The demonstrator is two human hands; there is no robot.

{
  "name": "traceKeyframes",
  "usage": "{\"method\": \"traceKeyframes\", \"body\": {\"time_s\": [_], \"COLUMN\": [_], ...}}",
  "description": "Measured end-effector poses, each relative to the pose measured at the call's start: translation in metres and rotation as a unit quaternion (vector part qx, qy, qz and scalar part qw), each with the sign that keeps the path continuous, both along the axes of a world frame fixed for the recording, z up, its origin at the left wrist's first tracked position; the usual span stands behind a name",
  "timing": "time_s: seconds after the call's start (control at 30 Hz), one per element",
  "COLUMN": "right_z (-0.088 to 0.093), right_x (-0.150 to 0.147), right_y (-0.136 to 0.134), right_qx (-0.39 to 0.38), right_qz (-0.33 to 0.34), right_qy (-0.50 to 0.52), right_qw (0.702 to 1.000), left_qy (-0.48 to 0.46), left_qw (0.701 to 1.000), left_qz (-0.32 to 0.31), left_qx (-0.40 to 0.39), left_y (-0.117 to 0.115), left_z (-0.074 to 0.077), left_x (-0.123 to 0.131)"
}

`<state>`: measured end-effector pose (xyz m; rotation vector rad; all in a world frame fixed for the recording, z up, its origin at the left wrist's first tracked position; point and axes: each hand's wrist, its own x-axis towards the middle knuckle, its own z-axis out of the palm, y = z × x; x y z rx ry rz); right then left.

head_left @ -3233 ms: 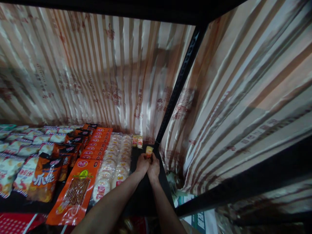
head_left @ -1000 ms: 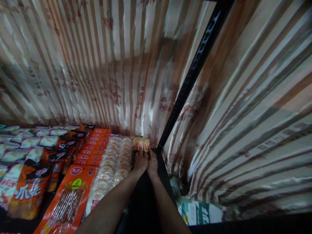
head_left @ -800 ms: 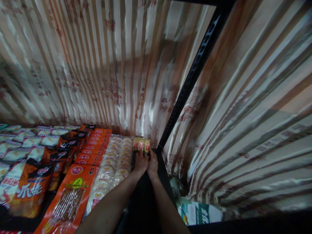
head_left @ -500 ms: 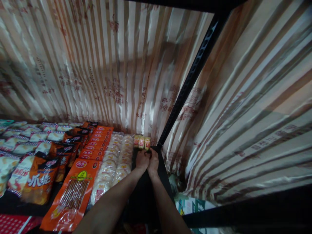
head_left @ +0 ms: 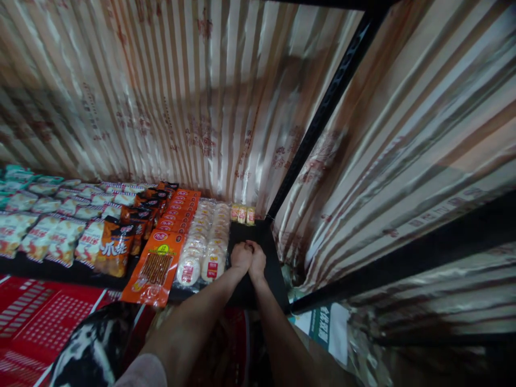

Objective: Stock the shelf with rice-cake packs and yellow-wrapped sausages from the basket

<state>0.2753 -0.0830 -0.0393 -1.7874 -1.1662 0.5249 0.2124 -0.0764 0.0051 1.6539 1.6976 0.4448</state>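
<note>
Both forearms reach far & converge; left hand [head_left: 241, 254] & right hand [head_left: 258, 262] touch side by side w/ fingers curled in.

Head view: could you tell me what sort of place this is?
Probably a small shop's stock shelf: rows of packaged snacks on a black metal shelf, a slotted upright post, striped cloth behind.

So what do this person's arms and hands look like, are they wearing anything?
Both forearms are bare, and the left hand and right hand wear no gloves. No watch, ring or bracelet shows, though the light is dim. The only clothing in view is a pale sleeve edge on the left upper arm.
</note>
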Motion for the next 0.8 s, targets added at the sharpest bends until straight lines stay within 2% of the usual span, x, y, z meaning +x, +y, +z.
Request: {"method": "traceKeyframes", "body": {"time_s": [0.17, 0.47, 0.8], "right_z": [0.004, 0.006, 0.001], "right_x": [-0.009, -0.026, -0.051], "right_y": [-0.027, -0.075, -0.120], "right_qx": [0.005, 0.008, 0.033], "right_qz": [0.008, 0.019, 0.039], "right_qy": [-0.017, -0.011, -0.031], "right_qw": [1.000, 1.000, 0.998], "left_qy": [-0.004, -0.032, -0.060], "left_qw": [1.000, 0.999, 0.997], "left_qz": [-0.001, 0.021, 0.026], "left_qx": [-0.001, 0.011, 0.045], "left_y": [-0.026, -0.068, -0.123], "left_z": [0.006, -0.006, -0.004], "left_x": [-0.011, -0.025, -0.030]}}
